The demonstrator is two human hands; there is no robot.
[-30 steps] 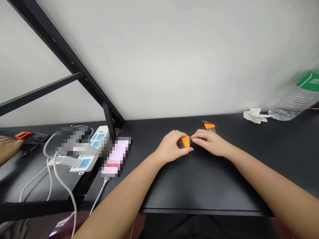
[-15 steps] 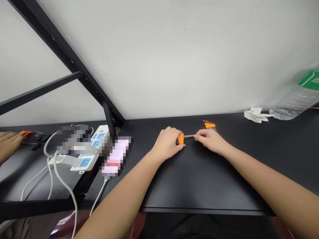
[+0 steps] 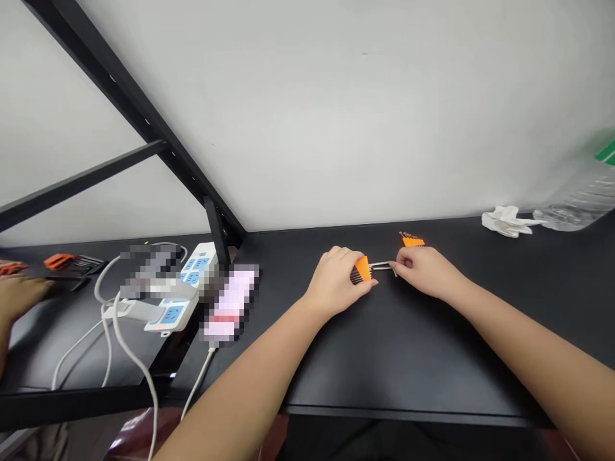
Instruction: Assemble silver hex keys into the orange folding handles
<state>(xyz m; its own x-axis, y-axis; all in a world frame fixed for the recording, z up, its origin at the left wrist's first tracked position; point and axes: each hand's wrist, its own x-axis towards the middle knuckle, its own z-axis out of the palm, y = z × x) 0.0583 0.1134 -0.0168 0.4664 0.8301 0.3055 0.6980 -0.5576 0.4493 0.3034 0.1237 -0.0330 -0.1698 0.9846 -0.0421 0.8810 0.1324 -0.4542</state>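
My left hand [image 3: 339, 282] grips an orange holder [image 3: 364, 269] with several thin dark rods in it, low over the black table [image 3: 384, 352]. From the holder's right side a long silver L-shaped key [image 3: 382, 266] reaches across to my right hand [image 3: 420, 269], whose thumb and fingers pinch its far end. Two silver shafts seem to lie side by side there; which of them the fingers hold is hard to tell. Just behind my right hand lies a second orange holder [image 3: 413, 242] with several metal keys, partly hidden by the hand.
White crumpled tissue [image 3: 508, 221] and a clear plastic bottle [image 3: 576, 202] are at the back right. To the left are a blurred phone [image 3: 231, 301] on a cable, a power strip [image 3: 185, 288] and a black frame. Another person's hand [image 3: 22, 298] is near more orange holders [image 3: 60, 261].
The whole view has shifted slightly, moving things to the right. The silver shafts between my hands now show more length and stand apart. At the far left, the other person's hand has moved off an orange holder.
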